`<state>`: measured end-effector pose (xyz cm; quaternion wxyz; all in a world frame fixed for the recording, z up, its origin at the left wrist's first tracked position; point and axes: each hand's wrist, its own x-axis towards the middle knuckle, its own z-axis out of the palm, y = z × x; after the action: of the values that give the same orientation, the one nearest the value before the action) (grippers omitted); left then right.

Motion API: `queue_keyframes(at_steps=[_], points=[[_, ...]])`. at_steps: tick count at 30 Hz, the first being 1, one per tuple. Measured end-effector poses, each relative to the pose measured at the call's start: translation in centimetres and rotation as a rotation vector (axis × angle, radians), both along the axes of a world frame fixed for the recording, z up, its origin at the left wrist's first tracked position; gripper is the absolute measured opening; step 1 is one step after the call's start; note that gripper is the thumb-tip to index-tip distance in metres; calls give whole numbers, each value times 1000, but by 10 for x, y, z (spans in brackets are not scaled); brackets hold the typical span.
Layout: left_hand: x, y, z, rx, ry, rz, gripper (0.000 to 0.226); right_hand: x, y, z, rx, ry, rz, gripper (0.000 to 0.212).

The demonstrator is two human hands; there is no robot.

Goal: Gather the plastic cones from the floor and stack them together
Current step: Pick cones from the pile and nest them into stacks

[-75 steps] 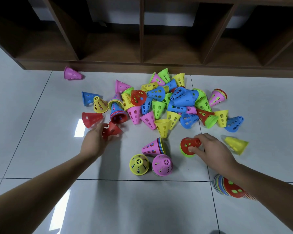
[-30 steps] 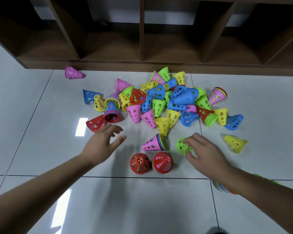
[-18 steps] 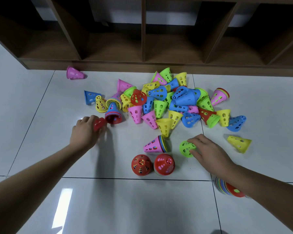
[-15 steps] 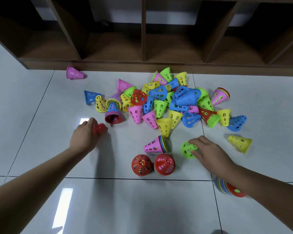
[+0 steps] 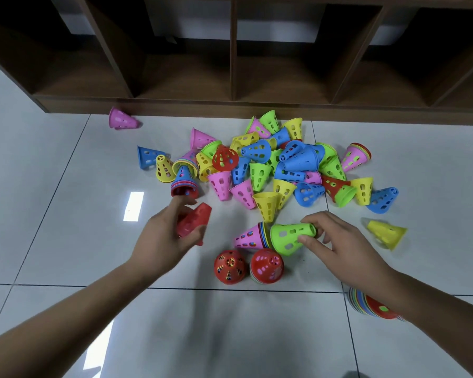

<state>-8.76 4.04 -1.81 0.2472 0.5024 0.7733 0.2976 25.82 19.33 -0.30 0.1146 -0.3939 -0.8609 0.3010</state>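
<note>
My left hand grips one red cone. My right hand pinches the narrow end of one green cone, whose wide mouth touches a pink-topped nested stack lying on its side. Two red-topped stacks stand upright just in front. A fourth stack sits under my right forearm. The loose pile lies on the floor near the shelf, too tangled to count.

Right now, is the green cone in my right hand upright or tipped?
Tipped: the green cone is on its side, narrow end pinched by the right hand.
</note>
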Motion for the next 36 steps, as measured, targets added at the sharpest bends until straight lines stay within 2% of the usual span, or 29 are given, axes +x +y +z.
queue_keyframes(at_steps=[6,11,16,18,22,30,33,36], points=[[43,-14,12,133,-120,-178,52,-7,-19,29,114,23,132,20],[61,-25,-4,162,-56,-303,58,-12,-29,34,212,36,233,24],[63,-27,-31,117,-24,-370,50,-27,-42,13,295,-28,352,28],[62,-29,-44,103,-15,-386,45,-31,-45,-3,275,-85,377,30],[58,-30,-56,109,-6,-392,41,-39,-49,-23,106,-90,302,36],[34,-28,-45,71,-36,-359,43,-47,-44,-14,-67,-71,287,41],[7,-12,-47,90,38,-261,38,-46,-34,-10,-45,-60,274,36],[-23,13,-55,99,193,-158,34,-51,-17,-15,-15,-2,188,30]])
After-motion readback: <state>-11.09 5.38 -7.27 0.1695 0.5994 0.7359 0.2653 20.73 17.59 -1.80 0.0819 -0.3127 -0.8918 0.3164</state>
